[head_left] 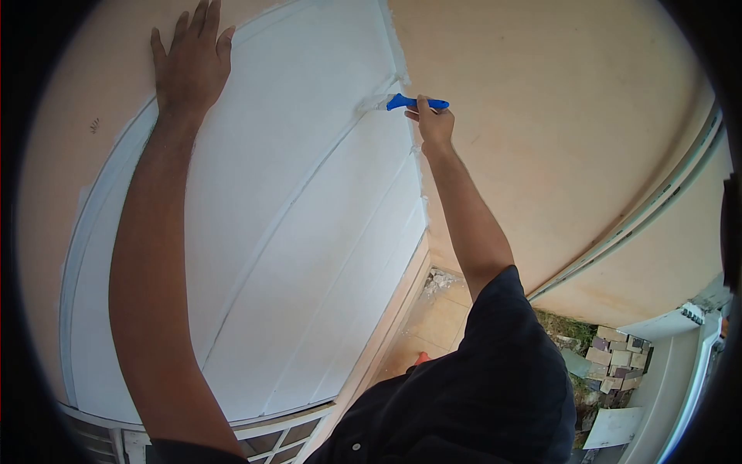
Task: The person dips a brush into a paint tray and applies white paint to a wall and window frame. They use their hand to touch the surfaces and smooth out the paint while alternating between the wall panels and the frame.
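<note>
My left hand (193, 66) lies with spread fingers against the peach wall (100, 93), at the upper left edge of a white panelled surface (263, 131). A paintbrush with a blue handle (427, 103) is gripped in my right hand (434, 124). The pale bristles (375, 102) point left and touch or nearly touch the white surface close to its right edge, by a groove between panels. White paint marks run along the border with the peach wall.
A white metal grille (274, 441) is below the white surface. Tiled floor (417, 329) shows lower down. Two long pipes or rails (610, 246) run along the right wall. Stone pieces (618, 357) and a white board (614, 428) lie at the lower right.
</note>
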A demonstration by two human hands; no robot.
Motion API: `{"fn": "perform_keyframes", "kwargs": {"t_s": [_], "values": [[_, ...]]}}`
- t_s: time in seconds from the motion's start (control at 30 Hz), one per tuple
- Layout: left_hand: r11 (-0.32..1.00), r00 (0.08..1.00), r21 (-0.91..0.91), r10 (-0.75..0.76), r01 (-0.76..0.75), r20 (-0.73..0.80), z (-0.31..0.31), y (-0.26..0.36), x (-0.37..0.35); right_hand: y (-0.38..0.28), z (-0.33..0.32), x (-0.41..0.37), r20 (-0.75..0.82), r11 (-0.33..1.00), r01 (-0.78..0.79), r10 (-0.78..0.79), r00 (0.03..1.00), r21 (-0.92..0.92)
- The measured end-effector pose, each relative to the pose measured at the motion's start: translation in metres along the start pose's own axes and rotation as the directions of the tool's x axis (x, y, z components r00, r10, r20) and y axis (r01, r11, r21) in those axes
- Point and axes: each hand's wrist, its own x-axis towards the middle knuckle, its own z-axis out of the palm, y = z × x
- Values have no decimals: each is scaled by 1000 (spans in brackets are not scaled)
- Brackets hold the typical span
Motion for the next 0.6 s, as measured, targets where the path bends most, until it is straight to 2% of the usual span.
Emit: {"fn": "perform_keyframes", "kwargs": {"t_s": [0.1,0.17,0.23,0.3,0.37,0.43,0.57,0.6], "values": [[1000,1000,26,-5,5,12,-2,-2,2,-64,30,8,41,987,97,-92,995,-131],[999,1000,35,0,0,3,-2,-6,2,-84,52,31,77,984,181,-180,981,-2],[999,1000,48,5,-5,-11,-4,-8,3,-116,73,44,98,971,239,-241,966,27],[999,1000,52,-8,8,-4,-6,-10,3,-137,89,57,99,973,229,-229,968,17],[1000,1000,29,-7,8,-13,-8,-10,4,-137,104,82,103,976,217,-217,971,2],[1000,1000,6,-11,11,-20,-10,-9,2,-114,114,117,111,943,281,-303,946,175],[1000,1000,-6,-20,20,19,-12,-13,-3,-145,104,57,229,930,354,-368,901,101],[1000,1000,-25,-16,17,25,-13,-13,-5,-144,99,57,330,876,477,-473,817,75]]}}
